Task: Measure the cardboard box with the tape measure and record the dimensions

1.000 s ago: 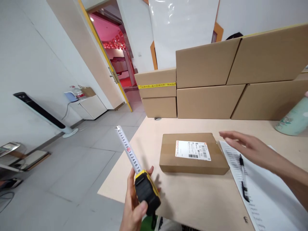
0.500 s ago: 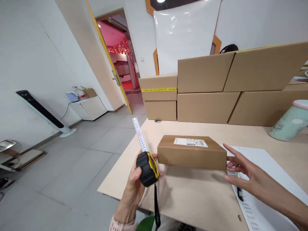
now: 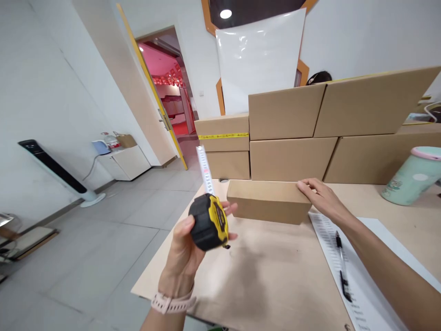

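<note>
My left hand (image 3: 188,239) is closed around a black and yellow tape measure (image 3: 209,223), lifted above the table's near left part. A short length of white blade (image 3: 205,170) sticks up out of it, pointing away from me. Beyond, a long brown cardboard box (image 3: 268,209) lies on the table with a plain side up; no label shows on it. My right hand (image 3: 319,197) grips the box's top right end, some fingers hidden behind it. The left fingertips come near the box's left end; whether they touch it I cannot tell.
Larger cardboard boxes (image 3: 292,158) form a two-high wall along the table's (image 3: 275,276) far side. Under my right forearm lie printed sheets (image 3: 361,271) with a pen (image 3: 341,262) on them. A mint-green cup (image 3: 411,177) stands at the right. The top of a person's head (image 3: 319,77) shows behind the boxes.
The small box has moved away from me and turned, so its white label no longer shows. My right hand went from beside its end onto its top. The tape measure rose slightly.
</note>
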`<state>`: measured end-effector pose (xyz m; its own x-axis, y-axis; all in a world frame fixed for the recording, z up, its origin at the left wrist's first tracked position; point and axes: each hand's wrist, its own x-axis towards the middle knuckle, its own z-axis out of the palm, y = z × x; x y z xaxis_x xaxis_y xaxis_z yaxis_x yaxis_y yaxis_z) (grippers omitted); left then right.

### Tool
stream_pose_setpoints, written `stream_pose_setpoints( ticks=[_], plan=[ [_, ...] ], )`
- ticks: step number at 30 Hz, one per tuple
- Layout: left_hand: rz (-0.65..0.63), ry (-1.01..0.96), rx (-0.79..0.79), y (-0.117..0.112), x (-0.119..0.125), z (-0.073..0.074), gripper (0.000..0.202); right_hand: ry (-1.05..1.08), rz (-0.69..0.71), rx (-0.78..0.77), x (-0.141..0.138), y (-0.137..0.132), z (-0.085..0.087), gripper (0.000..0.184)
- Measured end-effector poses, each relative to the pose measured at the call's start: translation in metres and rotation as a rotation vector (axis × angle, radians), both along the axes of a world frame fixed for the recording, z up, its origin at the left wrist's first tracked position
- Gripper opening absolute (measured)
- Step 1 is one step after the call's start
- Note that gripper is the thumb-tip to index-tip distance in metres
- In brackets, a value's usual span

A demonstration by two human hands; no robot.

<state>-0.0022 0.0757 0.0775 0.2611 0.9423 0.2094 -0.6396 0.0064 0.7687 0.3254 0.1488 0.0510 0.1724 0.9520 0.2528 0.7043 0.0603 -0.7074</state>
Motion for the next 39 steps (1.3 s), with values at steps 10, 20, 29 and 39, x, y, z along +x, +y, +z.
stream_pose_setpoints(
  ticks=[10,20,29,39],
  plan=[
    [-0.618,-0.051,-0.216,-0.027,0.039,-0.007,0.05,0.025,0.027,-0.076,0.008,0.019,0.004,0.041],
    [-0.687,-0.065,-0.319,0.001,0.054,-0.011,0.048,0.016,0.232,0.041,-0.016,0.025,0.038,0.05],
    [-0.688,-0.076,-0.347,-0.004,0.051,-0.011,0.05,0.061,0.353,0.021,-0.022,0.037,0.026,0.057],
    [-0.701,-0.08,-0.326,-0.009,0.056,-0.016,0.05,0.028,0.374,-0.018,-0.023,0.035,0.025,0.056]
  ],
)
